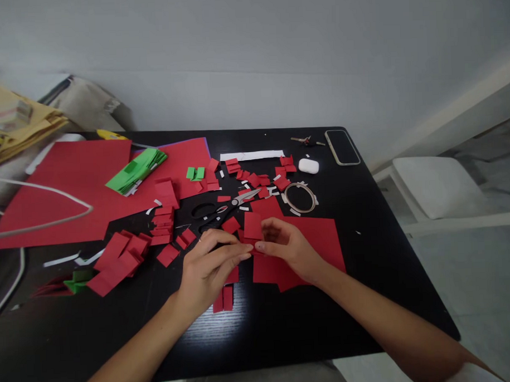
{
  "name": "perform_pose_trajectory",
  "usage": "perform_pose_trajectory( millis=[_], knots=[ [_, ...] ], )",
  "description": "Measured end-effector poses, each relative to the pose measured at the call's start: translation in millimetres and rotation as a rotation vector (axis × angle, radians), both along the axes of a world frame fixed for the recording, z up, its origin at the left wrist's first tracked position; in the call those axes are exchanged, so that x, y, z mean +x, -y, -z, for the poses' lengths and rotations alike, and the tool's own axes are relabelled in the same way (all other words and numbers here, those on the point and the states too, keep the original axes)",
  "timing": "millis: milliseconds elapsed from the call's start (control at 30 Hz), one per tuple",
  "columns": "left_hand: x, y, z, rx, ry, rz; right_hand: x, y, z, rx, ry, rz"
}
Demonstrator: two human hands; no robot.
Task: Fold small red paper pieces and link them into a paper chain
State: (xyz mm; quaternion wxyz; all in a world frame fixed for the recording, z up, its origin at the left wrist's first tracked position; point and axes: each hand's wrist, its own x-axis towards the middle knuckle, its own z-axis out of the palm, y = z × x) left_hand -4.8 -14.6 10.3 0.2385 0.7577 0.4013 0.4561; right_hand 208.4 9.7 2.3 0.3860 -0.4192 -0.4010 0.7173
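Both my hands meet over the middle of the black table (285,329). My left hand (211,268) and my right hand (288,248) pinch a small red paper square (253,225) between their fingertips, holding it just above a larger red sheet (319,239). Black-handled scissors (222,210) lie right behind my hands. Several small folded red pieces (119,260) are heaped to the left, and two more red strips (223,299) lie under my left wrist.
Large red sheets (66,192) with a green folded stack (136,170) cover the table's left. A tape ring (299,197), white earbud case (308,166), phone (342,146), keys (305,140) and white strip (251,155) lie at the back. A white chair (439,190) stands to the right.
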Motion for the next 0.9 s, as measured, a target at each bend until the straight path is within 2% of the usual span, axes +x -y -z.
perform_pose_trajectory(
  millis=[167, 333, 433, 567, 667, 900],
  knots=[
    [1.6, -0.1, 1.4, 0.009, -0.041, -0.016, -0.1, 0.4, -2.5, 0.026, 0.032, -0.001],
    [4.8, 2.3, 5.3, -0.08, -0.058, -0.121, -0.3, 0.4, -4.0, 0.104, 0.062, 0.031],
    [5.3, 4.8, 8.6, -0.149, -0.04, -0.133, -0.1, 0.3, -5.7, 0.132, 0.095, 0.041],
    [5.1, 6.0, 10.2, -0.22, -0.011, -0.107, 0.7, 0.3, -5.4, 0.091, 0.064, 0.061],
    [5.3, 5.2, 10.6, -0.243, 0.005, -0.099, 0.5, 0.4, -1.8, 0.051, -0.037, 0.062],
    [7.3, 6.0, 8.9, -0.22, 0.037, -0.081, -2.7, 1.9, 2.6, -0.064, -0.229, 0.029]
  ],
)
